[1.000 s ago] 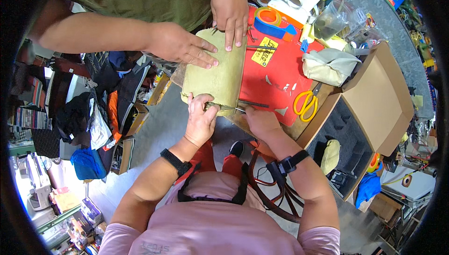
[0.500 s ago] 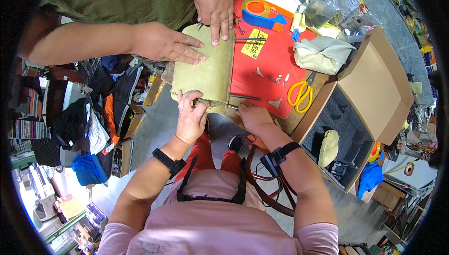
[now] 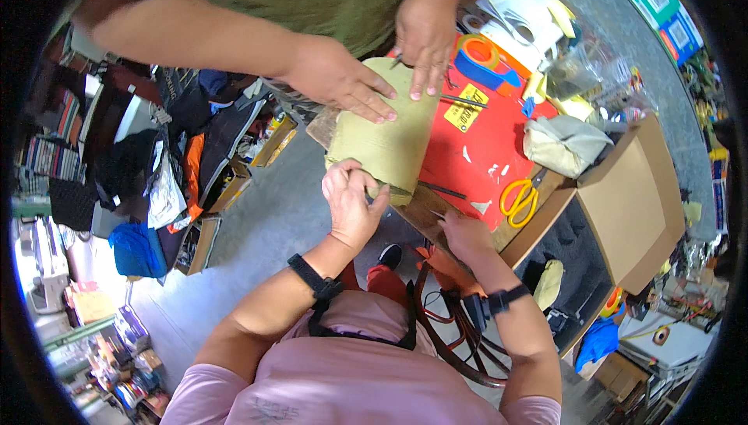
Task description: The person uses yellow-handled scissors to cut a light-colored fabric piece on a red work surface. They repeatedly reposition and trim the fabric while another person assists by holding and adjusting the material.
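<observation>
A pale yellow, soft-looking bundle with a smooth, rounded top [image 3: 374, 148] lies at the table's left end. My left hand [image 3: 351, 203] grips its near edge between thumb and fingers. My right hand [image 3: 469, 236] is closed over the wooden table edge, apart from the bundle; the tip of a thin, pointed tool [image 3: 438, 213] shows at its fingers, the rest hidden. Across from me, another person presses the bundle with one flat hand [image 3: 343, 78]. That person's other hand [image 3: 427, 43] rests at its far edge, beside a small dark tip.
A red sheet [image 3: 475, 164] covers part of the wooden table, with a blue tape dispenser [image 3: 487, 74] and dark rods on it. Yellow-handled scissors [image 3: 518, 203], a whitish cloth bundle [image 3: 565, 144] and an open foam-lined carton [image 3: 635, 199] stand right. Cables [image 3: 460, 331] hang below.
My right hand has drawn away from the bundle's near corner, leaving a gap. My left hand keeps its grip on the edge. The whole view has shifted and turned slightly.
</observation>
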Motion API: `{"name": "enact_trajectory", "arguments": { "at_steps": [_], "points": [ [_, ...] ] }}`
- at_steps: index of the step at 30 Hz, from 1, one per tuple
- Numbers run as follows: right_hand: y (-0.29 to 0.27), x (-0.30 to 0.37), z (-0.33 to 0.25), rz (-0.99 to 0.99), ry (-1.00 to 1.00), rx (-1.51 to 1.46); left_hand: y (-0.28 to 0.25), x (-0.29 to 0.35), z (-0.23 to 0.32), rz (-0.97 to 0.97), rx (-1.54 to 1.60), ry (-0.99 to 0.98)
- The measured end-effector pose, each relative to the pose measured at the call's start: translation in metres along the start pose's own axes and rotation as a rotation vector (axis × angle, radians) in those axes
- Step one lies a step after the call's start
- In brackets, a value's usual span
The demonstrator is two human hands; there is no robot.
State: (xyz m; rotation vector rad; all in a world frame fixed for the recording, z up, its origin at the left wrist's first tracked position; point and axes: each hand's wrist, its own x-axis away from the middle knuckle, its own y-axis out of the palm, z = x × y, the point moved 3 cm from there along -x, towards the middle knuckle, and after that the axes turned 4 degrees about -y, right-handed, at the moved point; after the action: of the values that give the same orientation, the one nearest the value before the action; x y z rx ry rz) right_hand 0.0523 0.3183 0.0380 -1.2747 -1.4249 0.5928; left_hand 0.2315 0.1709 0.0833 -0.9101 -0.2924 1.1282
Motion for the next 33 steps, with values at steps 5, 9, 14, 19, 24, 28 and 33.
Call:
{"name": "enact_trajectory", "arguments": {
  "at_steps": [5,9,14,19,24,28,33],
  "points": [
    [-0.040,0.023,-0.009,0.092,-0.012,0.074,0.010,0.000,-0.027,0.110,0.131,-0.404],
    [-0.069,0.022,-0.036,0.219,-0.081,0.082,0.022,-0.001,-0.034,-0.110,0.760,-0.762],
    [-0.094,-0.007,-0.089,0.073,-0.093,0.122,0.043,0.015,-0.043,-0.099,1.125,-0.903],
    [-0.088,-0.047,-0.129,0.010,-0.149,0.080,0.045,0.017,-0.041,-0.127,1.189,-0.921],
    [-0.096,-0.077,-0.157,-0.084,-0.151,0.163,0.028,0.013,-0.030,-0.103,1.294,-0.909],
    [-0.097,-0.093,-0.173,-0.105,-0.192,0.237,0.038,0.018,-0.040,-0.078,1.150,-0.850],
    [-0.093,-0.110,-0.187,-0.189,-0.140,0.295,0.034,0.016,-0.038,-0.115,1.245,-0.857]
  ]
}}
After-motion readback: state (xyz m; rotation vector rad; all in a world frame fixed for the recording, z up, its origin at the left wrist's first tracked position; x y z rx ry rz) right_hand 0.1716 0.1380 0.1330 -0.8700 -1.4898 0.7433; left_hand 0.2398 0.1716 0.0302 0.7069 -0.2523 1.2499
